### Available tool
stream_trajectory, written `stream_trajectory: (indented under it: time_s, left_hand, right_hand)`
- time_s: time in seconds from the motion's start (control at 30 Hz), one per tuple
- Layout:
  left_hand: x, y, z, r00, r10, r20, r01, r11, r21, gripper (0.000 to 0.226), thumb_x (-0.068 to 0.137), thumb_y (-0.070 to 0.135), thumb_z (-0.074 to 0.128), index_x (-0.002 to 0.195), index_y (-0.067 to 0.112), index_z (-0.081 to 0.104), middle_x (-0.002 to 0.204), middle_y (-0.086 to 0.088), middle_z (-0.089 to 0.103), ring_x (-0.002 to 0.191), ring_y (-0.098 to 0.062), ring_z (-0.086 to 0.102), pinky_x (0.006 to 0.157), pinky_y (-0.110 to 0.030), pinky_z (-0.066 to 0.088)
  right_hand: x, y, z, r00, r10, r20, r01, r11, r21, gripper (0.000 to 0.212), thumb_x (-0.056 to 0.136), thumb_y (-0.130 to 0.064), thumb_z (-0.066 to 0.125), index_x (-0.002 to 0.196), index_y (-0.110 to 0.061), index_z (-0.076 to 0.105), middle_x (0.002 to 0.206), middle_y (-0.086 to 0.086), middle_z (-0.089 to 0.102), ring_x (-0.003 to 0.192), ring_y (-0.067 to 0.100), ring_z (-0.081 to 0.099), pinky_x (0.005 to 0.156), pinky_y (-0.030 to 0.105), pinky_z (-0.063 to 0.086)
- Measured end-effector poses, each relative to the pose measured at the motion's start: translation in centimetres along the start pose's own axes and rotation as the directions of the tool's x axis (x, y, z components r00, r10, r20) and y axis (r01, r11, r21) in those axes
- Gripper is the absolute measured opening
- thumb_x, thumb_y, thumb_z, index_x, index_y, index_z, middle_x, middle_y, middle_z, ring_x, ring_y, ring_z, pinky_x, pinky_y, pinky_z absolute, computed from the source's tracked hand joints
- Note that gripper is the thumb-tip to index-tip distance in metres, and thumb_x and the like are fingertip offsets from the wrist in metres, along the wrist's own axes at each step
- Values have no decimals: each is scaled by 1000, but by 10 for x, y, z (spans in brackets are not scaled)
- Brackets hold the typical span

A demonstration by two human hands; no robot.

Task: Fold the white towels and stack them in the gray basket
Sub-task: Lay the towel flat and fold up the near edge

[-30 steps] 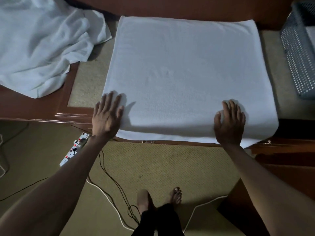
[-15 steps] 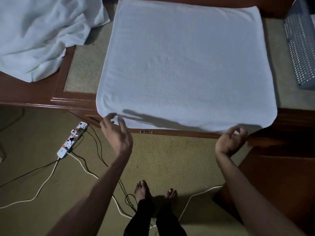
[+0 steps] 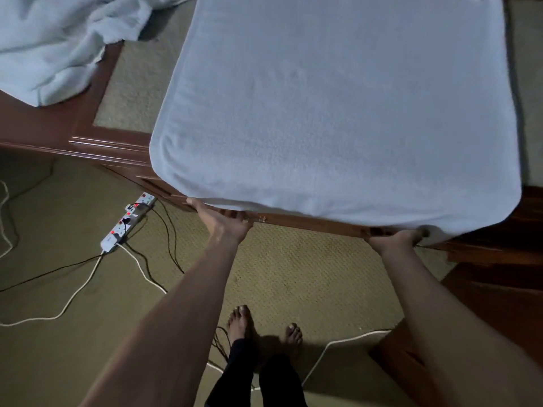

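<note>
A: What lies nearest?

B: Bare feet [image 3: 264, 327] on the olive carpet, with two forearms reaching forward above them. Left of the left hand [image 3: 224, 221], on the floor, lies a white power strip with red lights [image 3: 126, 223], cables trailing from it.

A: And the hands?

B: Both are at the near edge of the flat, folded white terry towel [image 3: 332, 107]. The left hand's fingers go under the hem, thumb out to the left; I cannot tell whether they pinch the cloth. The right hand [image 3: 395, 237] is curled at the near right corner, fingertips hidden by the towel, grip unclear.

A: How does the towel lie?

B: Spread on the brown wooden table with its olive inset top [image 3: 111, 136], near edge hanging just over the table's front. Its long axis appears to run away from the hands, though the far end is cut off.

A: Farther on?

B: Beyond and left of the left hand, a crumpled heap of white towels [image 3: 55, 45] rests on the table, apart from the flat one.
</note>
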State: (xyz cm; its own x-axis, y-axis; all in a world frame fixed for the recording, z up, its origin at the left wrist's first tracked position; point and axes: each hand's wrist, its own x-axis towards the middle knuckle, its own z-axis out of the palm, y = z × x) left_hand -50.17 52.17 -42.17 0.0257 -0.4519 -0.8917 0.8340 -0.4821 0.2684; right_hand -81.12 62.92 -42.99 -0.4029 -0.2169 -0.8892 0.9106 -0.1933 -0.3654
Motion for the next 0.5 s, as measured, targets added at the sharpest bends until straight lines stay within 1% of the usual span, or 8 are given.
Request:
stream_trajectory:
  time_s: [0.07,0.13,0.23,0.3,0.33,0.37,0.43,0.5]
  left_hand:
    - [-10,0,0,1000,14,26,-13,1000,-21,96,70,95,51,131,22,58,132,-12,61,117,-35,60,79,-45,56]
    - [-17,1,-5,1000,23,4,-23,1000,-14,88,73,94,48,121,22,61,129,-10,62,116,-32,60,86,-37,51]
    - [-27,6,-23,999,-22,31,22,999,-24,91,74,92,51,124,16,61,119,-6,63,97,-24,58,75,-30,46]
    - [-38,11,-36,995,-66,69,67,998,-15,82,77,83,60,121,14,58,111,-7,57,85,-22,51,66,-28,41]
    - [-47,14,-40,994,-70,79,71,997,-7,73,82,75,63,120,13,58,111,-8,57,85,-22,52,65,-28,42]
    - [-57,16,-43,995,-64,77,64,998,-5,63,87,64,66,121,12,59,113,-9,60,89,-23,57,63,-28,47]
    - [-80,23,-46,998,-42,43,43,999,-19,48,92,44,71,124,9,60,122,-10,65,99,-27,65,62,-31,56]
    - [-98,32,-50,1000,-28,-4,28,999,-19,39,91,29,73,122,8,62,121,-9,67,95,-26,69,58,-30,57]
  right_hand:
    - [3,-1,-6,999,-23,28,22,998,58,85,87,-87,27,140,-25,53,133,11,58,117,38,58,94,60,51]
    - [1,-1,-15,990,-54,132,39,993,114,83,86,-86,30,141,-29,55,133,10,62,120,41,60,98,68,46]
    - [-14,-1,-23,958,-152,243,129,986,111,66,90,-71,46,138,-30,62,137,8,65,126,40,60,103,66,44]
    - [-31,-4,-33,959,-219,181,219,976,19,64,89,-65,47,139,-29,62,141,5,62,130,38,57,107,60,44]
    - [-42,-7,-36,960,-246,136,255,966,-50,62,90,-64,44,139,-30,63,140,3,63,130,37,58,107,57,44]
    - [-52,-8,-43,957,-253,140,261,964,-45,58,93,-61,41,137,-31,64,137,1,65,130,34,58,108,55,44]
    - [-69,-13,-54,977,-209,42,210,977,-37,49,101,-54,33,131,-33,67,130,-4,69,125,28,62,108,48,47]
    - [-96,-18,-60,983,-169,-78,163,984,-71,43,104,-46,33,120,-31,70,129,-6,69,118,24,66,100,33,52]
